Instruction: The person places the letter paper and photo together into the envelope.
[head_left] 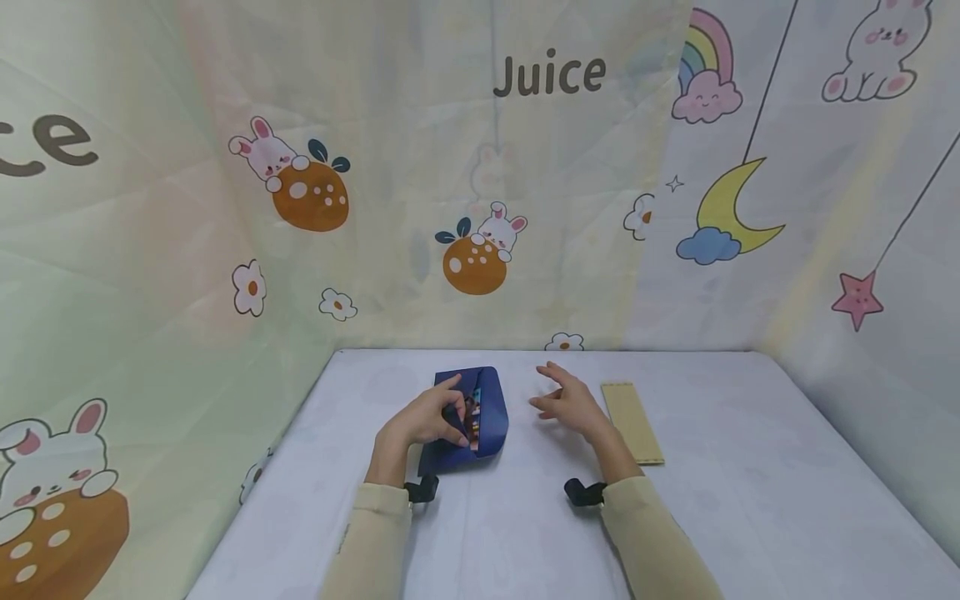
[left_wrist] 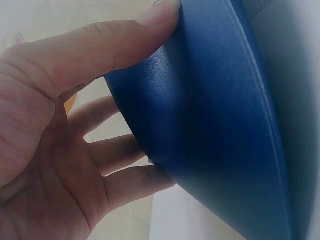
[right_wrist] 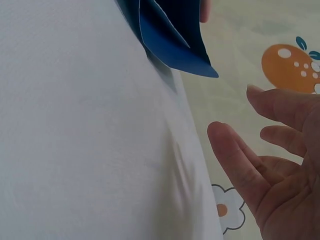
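A dark blue envelope (head_left: pixel 493 417) lies on the table, its flap folded out to the right and a colourful printed piece (head_left: pixel 475 421) showing in its opening. My left hand (head_left: pixel 429 415) pinches the near edge of its pocket between thumb and fingers. Close up in the left wrist view, the thumb presses one face of the blue paper while the other fingers reach behind it. To the right of the envelope, my right hand (head_left: pixel 573 406) hovers with fingers spread, holding nothing. In the right wrist view that hand (right_wrist: pixel 280 172) is apart from the envelope (right_wrist: pixel 172 47).
A flat tan strip (head_left: pixel 633 422) lies on the white table (head_left: pixel 517 533), just right of my right hand. Printed cloth curtains (head_left: pixel 405 275) hang behind the table and at both sides. Each wrist carries a black strap with a small camera (head_left: pixel 583 492).
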